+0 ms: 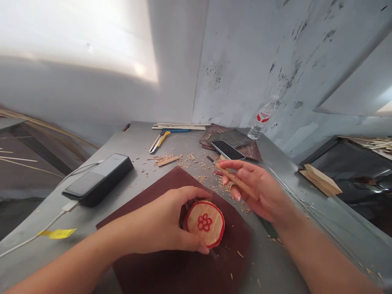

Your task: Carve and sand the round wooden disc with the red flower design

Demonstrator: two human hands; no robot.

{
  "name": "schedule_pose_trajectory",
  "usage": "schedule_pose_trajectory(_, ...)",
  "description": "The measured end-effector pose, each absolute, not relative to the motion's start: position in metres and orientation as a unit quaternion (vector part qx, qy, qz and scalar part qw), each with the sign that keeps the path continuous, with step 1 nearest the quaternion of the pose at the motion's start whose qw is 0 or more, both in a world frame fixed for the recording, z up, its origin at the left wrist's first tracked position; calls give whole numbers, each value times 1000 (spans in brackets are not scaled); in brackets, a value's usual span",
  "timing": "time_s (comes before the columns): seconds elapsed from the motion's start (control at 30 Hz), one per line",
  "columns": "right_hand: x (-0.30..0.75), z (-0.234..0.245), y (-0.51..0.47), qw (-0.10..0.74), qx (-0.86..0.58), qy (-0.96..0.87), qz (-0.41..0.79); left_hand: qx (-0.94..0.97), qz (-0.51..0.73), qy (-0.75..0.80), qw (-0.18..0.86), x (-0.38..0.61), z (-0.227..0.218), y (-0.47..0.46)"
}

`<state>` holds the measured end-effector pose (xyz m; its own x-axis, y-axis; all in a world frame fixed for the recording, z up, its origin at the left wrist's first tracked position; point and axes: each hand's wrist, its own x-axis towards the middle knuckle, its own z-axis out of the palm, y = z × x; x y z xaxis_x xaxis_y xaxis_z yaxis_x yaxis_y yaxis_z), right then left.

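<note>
A round wooden block (197,234) with a red rim and a red flower on its pale top face sits over a dark red sheet (159,269). My left hand (171,222) grips the block from the left, thumb at the near edge and fingers round the far side. To the right and a little higher, my right hand (260,188) holds a wood-handled carving knife (234,179), its thin metal tip pointing up and left. The knife is apart from the block. Wood shavings (220,185) lie just beyond the sheet.
A black power bank (104,179) with white cables lies left. Behind are a yellow utility knife (159,141), wooden strips (180,126), a phone (228,150) on dark sheets and a water bottle (263,118) by the wall. Thin wires (294,190) run along the right.
</note>
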<state>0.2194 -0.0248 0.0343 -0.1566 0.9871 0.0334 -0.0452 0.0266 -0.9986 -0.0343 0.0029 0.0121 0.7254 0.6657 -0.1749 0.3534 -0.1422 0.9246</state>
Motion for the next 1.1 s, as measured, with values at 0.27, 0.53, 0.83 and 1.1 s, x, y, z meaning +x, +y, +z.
schedule_pose_trajectory(0.27,215,37,-27,513,-415,-530,533,803,149,302,491,-34,11,6)
schedule_pose_trajectory(0.53,202,25,-27,429,-431,-595,525,813,134,287,489,-32,8,6)
schedule_pose_trajectory(0.83,206,23,-22,394,-455,-592,537,812,149,281,490,-31,5,6)
schedule_pose_trajectory(1.1,207,18,-20,431,-439,-564,551,828,154,319,434,-22,3,-5)
